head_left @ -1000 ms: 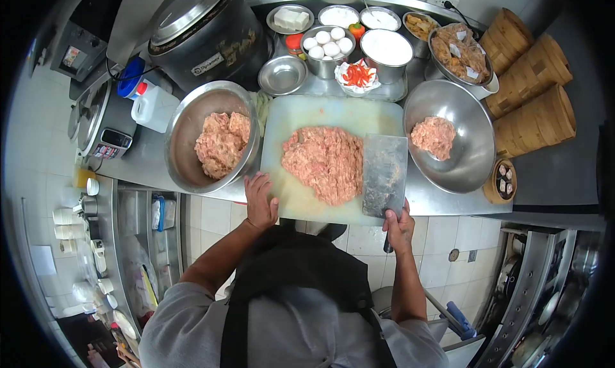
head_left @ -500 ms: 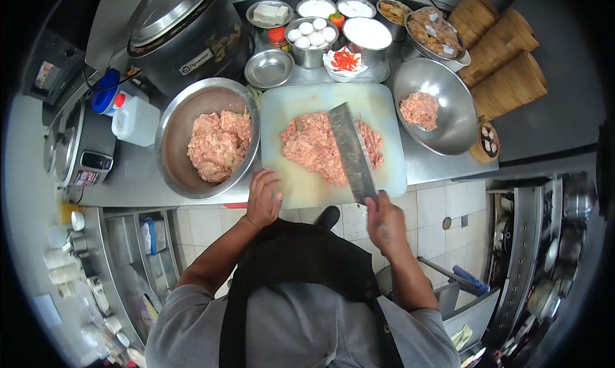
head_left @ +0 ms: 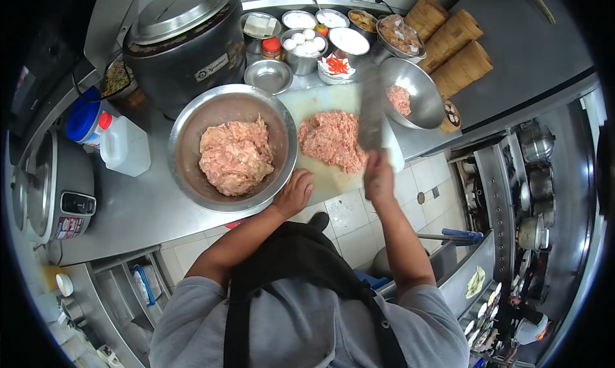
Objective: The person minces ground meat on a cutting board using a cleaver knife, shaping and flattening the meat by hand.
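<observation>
My right hand (head_left: 379, 176) grips the handle of a wide cleaver (head_left: 370, 108), whose blade is smeared by motion at the right side of the minced meat (head_left: 333, 140). The meat lies in a flattened heap on a pale cutting board (head_left: 320, 179). My left hand (head_left: 295, 192) rests at the board's near left corner, beside a large steel bowl (head_left: 180, 169); its fingers lie flat and hold nothing. More minced meat (head_left: 236, 156) fills the middle of that bowl. A second steel bowl (head_left: 426, 96) with a smaller lump of meat (head_left: 398, 100) stands right of the board.
Behind the board are a pot of eggs (head_left: 303, 42), a bowl of red chillies (head_left: 337, 67) and an empty steel dish (head_left: 269, 77). A black cooker (head_left: 186, 48) and white jug (head_left: 125, 147) stand left; bamboo steamers (head_left: 461, 70) stand right. Another person (head_left: 529, 329) is at lower right.
The cleaver has gone from lying flat at the board's right, across the meat, to a blurred position at its right side. The view has turned and shifted left. My left hand stays by the board's corner.
</observation>
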### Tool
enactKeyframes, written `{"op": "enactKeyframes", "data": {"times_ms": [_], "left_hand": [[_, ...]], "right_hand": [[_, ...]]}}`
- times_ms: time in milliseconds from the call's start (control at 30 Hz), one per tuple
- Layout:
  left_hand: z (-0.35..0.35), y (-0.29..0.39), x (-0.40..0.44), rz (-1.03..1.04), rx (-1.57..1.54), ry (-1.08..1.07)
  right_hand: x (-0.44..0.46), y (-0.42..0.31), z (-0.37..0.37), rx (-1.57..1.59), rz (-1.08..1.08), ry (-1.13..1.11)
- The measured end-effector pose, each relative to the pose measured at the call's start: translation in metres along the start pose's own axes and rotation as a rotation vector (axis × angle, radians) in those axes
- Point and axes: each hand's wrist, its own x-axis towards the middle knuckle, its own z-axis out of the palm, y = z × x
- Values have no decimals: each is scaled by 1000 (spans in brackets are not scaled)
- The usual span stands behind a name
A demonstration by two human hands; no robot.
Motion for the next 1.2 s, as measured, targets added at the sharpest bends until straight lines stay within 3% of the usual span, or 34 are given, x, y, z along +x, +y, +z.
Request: {"op": "enactKeyframes", "data": {"times_ms": [33, 100, 167, 300, 400, 500, 533, 667, 800, 900, 933, 1067, 1167, 1200], "left_hand": [[1, 0, -1, 10, 2, 12], [-4, 1, -4, -15, -15, -19], [3, -5, -5, -60, -35, -3], [4, 1, -6, -151, 25, -47], [5, -2, -8, -128, 76, 16], [4, 2, -15, -101, 80, 12], [3, 1, -20, -95, 81, -3], [6, -2, -15, -93, 87, 42], [5, -2, -12, -87, 79, 72], [5, -1, -11, -102, 43, 86], [5, -1, -13, -96, 58, 84], [3, -2, -14, -130, 80, 46], [2, 3, -9, -114, 85, 58], [-1, 4, -9, -96, 96, 71]], "right_hand": [[-6, 30, 20, -143, -124, -269], [2, 24, 0, -149, -71, -452], [17, -5, -47, -158, -107, -451], [24, -61, -92, 5, -95, -152], [21, -26, -17, 186, -68, 72], [16, 35, 23, -179, -163, -493], [22, 13, -5, -153, -94, -540], [34, -42, -71, -86, -112, -386], [20, -29, -20, 142, -93, -61], [14, 24, 20, -203, -161, -542], [21, 2, -5, -219, -96, -567], [31, -52, -76, -98, -108, -354], [23, -59, -57, 106, -89, -39], [22, -27, -11, 174, -109, 3]]}}
